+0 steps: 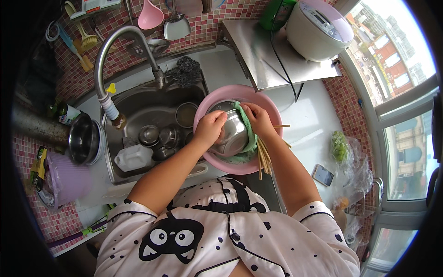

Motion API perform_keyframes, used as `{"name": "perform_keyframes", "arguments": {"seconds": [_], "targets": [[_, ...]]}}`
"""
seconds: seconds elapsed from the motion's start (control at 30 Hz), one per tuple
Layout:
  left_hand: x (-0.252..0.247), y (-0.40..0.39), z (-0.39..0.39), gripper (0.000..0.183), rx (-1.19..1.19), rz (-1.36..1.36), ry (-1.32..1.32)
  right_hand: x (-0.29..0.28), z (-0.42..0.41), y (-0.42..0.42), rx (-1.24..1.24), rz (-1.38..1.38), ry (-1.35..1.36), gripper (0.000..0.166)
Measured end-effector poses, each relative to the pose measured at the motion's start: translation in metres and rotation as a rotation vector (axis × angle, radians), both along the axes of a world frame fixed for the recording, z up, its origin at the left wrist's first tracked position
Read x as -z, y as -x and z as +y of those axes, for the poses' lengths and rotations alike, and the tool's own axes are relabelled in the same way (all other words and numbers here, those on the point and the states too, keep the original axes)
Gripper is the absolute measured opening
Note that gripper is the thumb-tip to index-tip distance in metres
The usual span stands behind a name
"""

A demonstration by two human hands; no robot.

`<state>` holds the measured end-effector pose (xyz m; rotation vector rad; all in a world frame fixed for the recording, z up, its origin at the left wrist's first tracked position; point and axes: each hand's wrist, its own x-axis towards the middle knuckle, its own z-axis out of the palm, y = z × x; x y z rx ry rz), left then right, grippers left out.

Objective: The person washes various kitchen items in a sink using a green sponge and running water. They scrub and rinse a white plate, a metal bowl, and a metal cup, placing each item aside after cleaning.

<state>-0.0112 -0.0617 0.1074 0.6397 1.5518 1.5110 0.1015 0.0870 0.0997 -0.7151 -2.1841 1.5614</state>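
Note:
Over a pink plastic basin [201,119] of sudsy water, my left hand [210,129] grips the rim of a stainless steel bowl [232,136], thumb on top. The bowl is tilted, its outer base turned up towards me. At its right side my right hand [258,119] pinches a green dishcloth [246,123], which lies along the bowl's edge and trails down to the suds. Several wooden chopsticks [264,159] stick out over the basin's front right rim, beneath my right forearm. My fingertips behind the bowl and cloth are hidden.
A stainless sink [138,100] at the left holds metal bowls [149,135] and a white plastic jug [134,158], with a curved faucet [100,65] arching over it. Behind the basin, a rice cooker [311,34] stands on a steel shelf [256,59]. A phone [323,175] lies on the right counter.

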Motion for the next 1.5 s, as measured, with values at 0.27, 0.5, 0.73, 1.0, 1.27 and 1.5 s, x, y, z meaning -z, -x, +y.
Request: {"name": "perform_keyframes", "arguments": {"seconds": [0.27,0.5,0.73,1.0,1.27,1.5], "targets": [[-0.029,0.007,0.026,0.032,0.118,0.678,0.029,-0.045,0.005,-0.028,-0.388,-0.239,-0.495,0.021],[-0.019,0.037,0.018,0.037,-0.344,-0.441,-0.356,-0.004,-0.019,-0.03,0.297,0.19,0.034,0.03],[0.024,0.005,0.02,0.038,-0.416,-0.975,-0.479,0.031,-0.054,-0.02,0.651,0.267,0.409,0.032],[-0.034,0.017,0.016,0.035,0.056,0.755,0.028,-0.013,-0.033,-0.023,0.095,0.03,-0.573,0.013],[-0.048,0.021,0.007,0.034,-0.187,-0.089,-0.221,-0.019,-0.023,-0.022,0.284,0.158,-0.308,0.018],[-0.034,0.001,0.026,0.045,-0.52,-0.938,-0.574,-0.002,-0.08,0.014,0.84,0.646,0.754,0.033]]}}
